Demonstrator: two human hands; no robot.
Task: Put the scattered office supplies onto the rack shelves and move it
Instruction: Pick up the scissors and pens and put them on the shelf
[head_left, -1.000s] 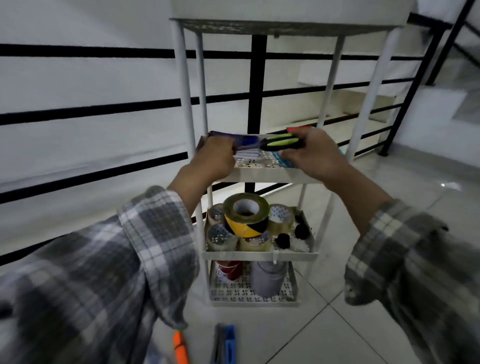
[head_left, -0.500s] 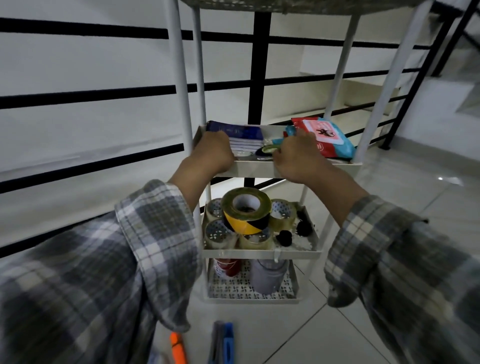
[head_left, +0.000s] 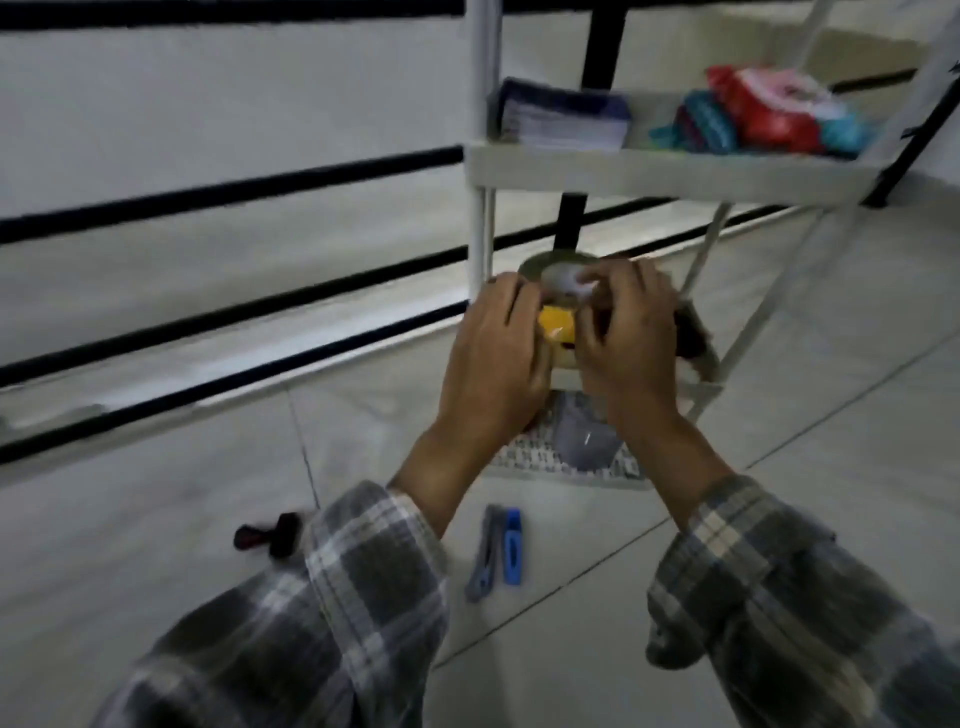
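The white rack stands at the upper right, and its upper shelf rim (head_left: 649, 174) fronts a stack of booklets (head_left: 563, 117), a teal item (head_left: 701, 124) and a red packet (head_left: 769, 106). On the middle shelf sits a yellow-and-black tape roll (head_left: 557, 323). My left hand (head_left: 493, 358) and my right hand (head_left: 628, 343) are side by side in front of that roll with fingers curled. Blur hides whether they grip it. A blue cutter (head_left: 511, 545), a grey cutter (head_left: 483, 556) and a black-and-red stamp (head_left: 267, 535) lie on the floor.
A black railing (head_left: 234, 197) runs behind the rack along the left. A grey cup (head_left: 584, 441) stands on the perforated bottom shelf. Pale floor tiles spread out to the right of the rack.
Both hands have dropped from the upper shelf to the middle shelf's tape roll. The green-handled scissors have left my right hand. The view has swung down and left.
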